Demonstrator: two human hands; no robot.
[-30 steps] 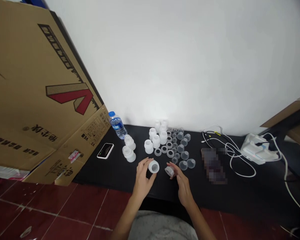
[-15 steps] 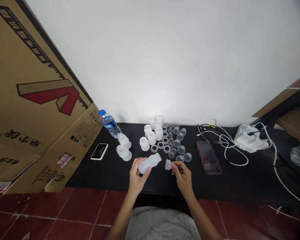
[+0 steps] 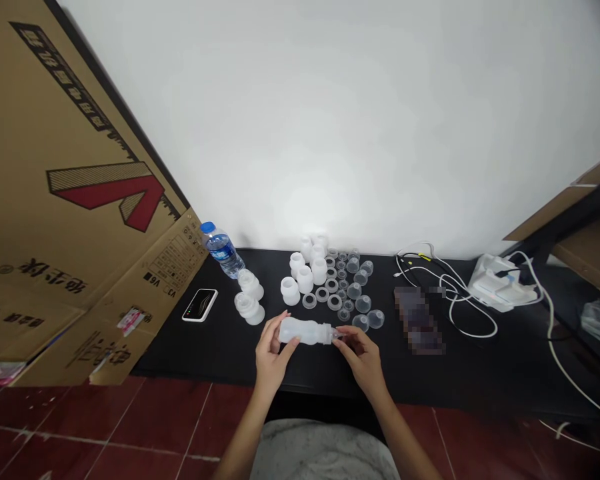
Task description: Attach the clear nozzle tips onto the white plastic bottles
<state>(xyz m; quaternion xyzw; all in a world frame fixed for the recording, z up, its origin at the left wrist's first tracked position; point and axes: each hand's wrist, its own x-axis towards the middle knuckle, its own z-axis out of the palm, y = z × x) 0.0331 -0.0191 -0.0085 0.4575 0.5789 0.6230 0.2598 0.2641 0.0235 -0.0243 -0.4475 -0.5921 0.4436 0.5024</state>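
Brought together, lower centre: bottle (image 3: 303,331) clasped in left hand (image 3: 271,353), collar (image 3: 327,333) pinched in right hand (image 3: 364,357); possible misfit from tilting.

A long black table (image 3: 460,380) against a wall. On it, left to right: a white device with a dark screen (image 3: 201,305), a blue-capped water bottle (image 3: 222,250), two collared white bottles (image 3: 250,308), a cluster of open white bottles (image 3: 305,279), translucent rings (image 3: 335,302), clear domed caps (image 3: 363,304), a pixelated dark object (image 3: 420,320), and cables (image 3: 475,335) beside a white powered unit (image 3: 500,283).
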